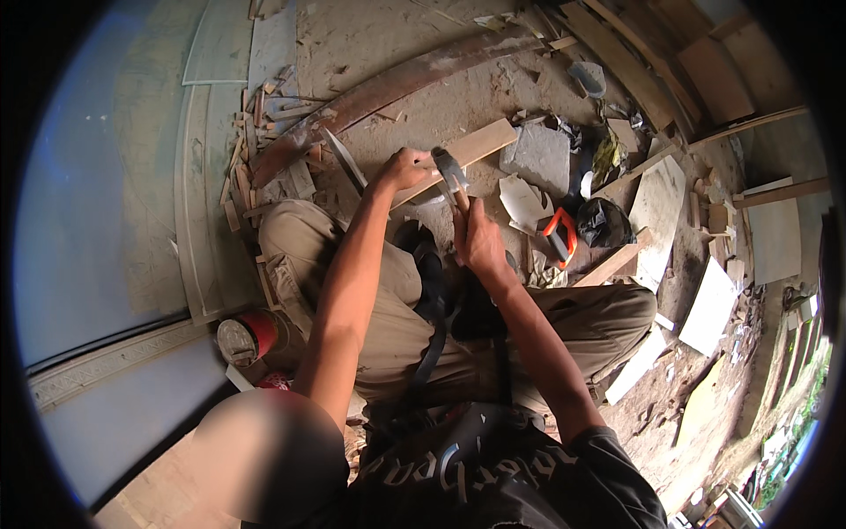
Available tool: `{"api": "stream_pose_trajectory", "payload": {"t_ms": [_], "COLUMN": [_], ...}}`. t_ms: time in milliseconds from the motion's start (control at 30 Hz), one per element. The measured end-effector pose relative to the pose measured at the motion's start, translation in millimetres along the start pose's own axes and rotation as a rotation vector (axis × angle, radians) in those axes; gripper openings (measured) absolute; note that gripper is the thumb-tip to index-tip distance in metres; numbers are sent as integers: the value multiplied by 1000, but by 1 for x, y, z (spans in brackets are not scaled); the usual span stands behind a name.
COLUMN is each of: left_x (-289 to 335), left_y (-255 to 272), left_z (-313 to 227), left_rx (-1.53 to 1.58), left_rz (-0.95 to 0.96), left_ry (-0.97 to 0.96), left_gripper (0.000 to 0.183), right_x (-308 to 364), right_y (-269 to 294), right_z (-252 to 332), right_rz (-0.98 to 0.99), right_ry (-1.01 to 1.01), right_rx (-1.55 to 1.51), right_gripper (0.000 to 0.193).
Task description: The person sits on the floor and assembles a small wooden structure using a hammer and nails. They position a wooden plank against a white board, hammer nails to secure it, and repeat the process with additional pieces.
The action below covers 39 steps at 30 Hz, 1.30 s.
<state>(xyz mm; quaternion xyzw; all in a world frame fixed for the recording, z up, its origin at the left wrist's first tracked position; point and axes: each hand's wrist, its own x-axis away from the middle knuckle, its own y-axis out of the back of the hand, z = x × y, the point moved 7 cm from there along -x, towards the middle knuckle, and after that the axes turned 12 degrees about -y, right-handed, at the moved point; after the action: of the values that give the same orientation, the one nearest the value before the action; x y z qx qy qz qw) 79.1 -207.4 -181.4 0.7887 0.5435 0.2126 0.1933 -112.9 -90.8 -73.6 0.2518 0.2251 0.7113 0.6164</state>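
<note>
1. My left hand (404, 167) is closed on one wooden strip (458, 157); my right hand (476, 236) grips a hammer (448, 169) whose head rests on that strip.
2. Just right of my hands lie a grey slab (539, 157) and one orange-handled saw (559, 234).
3. Below-left of my hands, one red tin (248, 335) stands on the floor (397, 44); I cannot tell its contents.
4. Beyond my hands, one long curved plank (397, 84) crosses the floor.

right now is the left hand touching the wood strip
Touching: the head view shows the left hand pressed on the wood strip, fingers curled over its edge.
</note>
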Motion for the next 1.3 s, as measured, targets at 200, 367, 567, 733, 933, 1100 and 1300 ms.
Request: {"api": "stream_pose_trajectory", "payload": {"t_ms": [200,367,567,733,933,1100,1300], "left_x": [2,1,0,-3,2,0,2], "left_y": [-3,3,2,3,6,-1,-5], "left_z": [-26,18,-9,-3,-10,-19,-32], "left_rx": [-98,-61,-123,15,-69,-29,-71], "left_rz": [-62,-49,-63,-16,-45,-33,36], "left_ry": [6,-15,-22,-106,10,-32,43], "left_gripper": [54,65,51,42,58,42,49], "right_x": [-6,-4,-19,-6,-12,-15,-11], "right_y": [13,-2,10,-2,5,-13,-9], "right_z": [-1,6,-9,-4,-5,-24,-24], "right_rz": [-35,8,1,-59,-32,18,-38], "right_ry": [20,17,-2,88,-9,-73,-21], "right_rx": [55,84,18,41,14,132,84], "right_gripper": [27,26,23,24,24,25,24]}}
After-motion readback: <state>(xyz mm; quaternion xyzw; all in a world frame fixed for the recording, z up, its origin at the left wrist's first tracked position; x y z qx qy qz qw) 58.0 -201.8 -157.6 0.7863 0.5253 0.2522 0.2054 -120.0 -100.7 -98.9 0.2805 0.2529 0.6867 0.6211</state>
